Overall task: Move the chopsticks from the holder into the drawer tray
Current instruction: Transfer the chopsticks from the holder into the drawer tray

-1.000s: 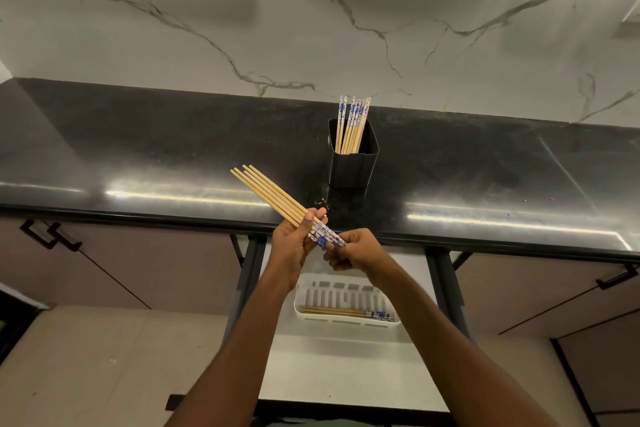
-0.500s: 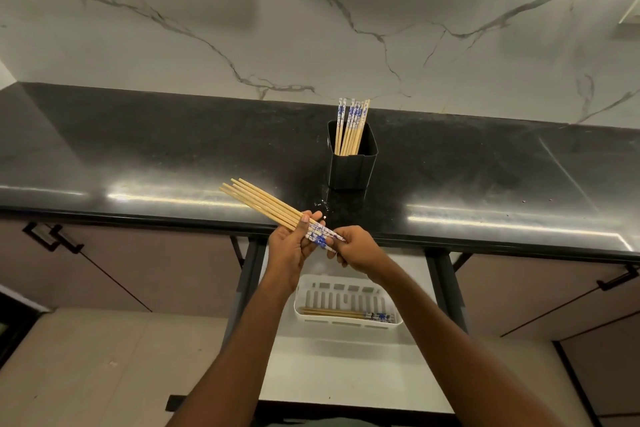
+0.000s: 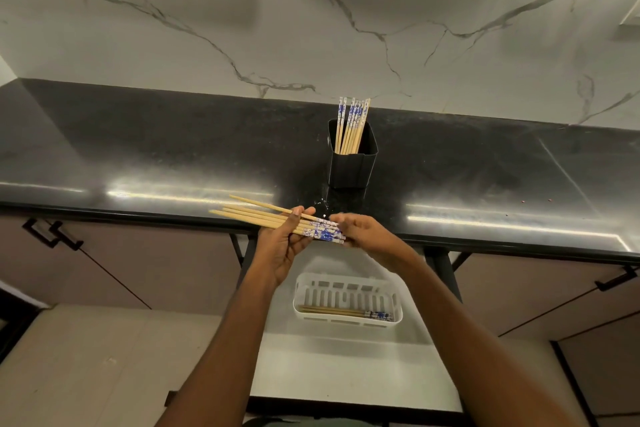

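We hold a bundle of chopsticks (image 3: 277, 220) almost level over the front edge of the black desk (image 3: 138, 156), their plain tips pointing left and their blue-patterned ends pointing right. Our left hand (image 3: 285, 246) is curled around the middle of the bundle, thumb on top, clamped on it. Our right hand (image 3: 362, 232) meets the patterned ends with its fingers loosely bent; we cannot tell whether it grips them or only touches them. The two hands sit close together, joined by the bundle.

Further back on the desk stands the black holder (image 3: 352, 165), upright, with more chopsticks (image 3: 351, 125) standing in it, patterned ends up. Below our hands the drawer (image 3: 346, 367) is pulled out, and a white slotted tray (image 3: 348, 300) lies inside it. A few chopsticks (image 3: 343, 312) lie flat along the tray's near side, patterned ends to the right.
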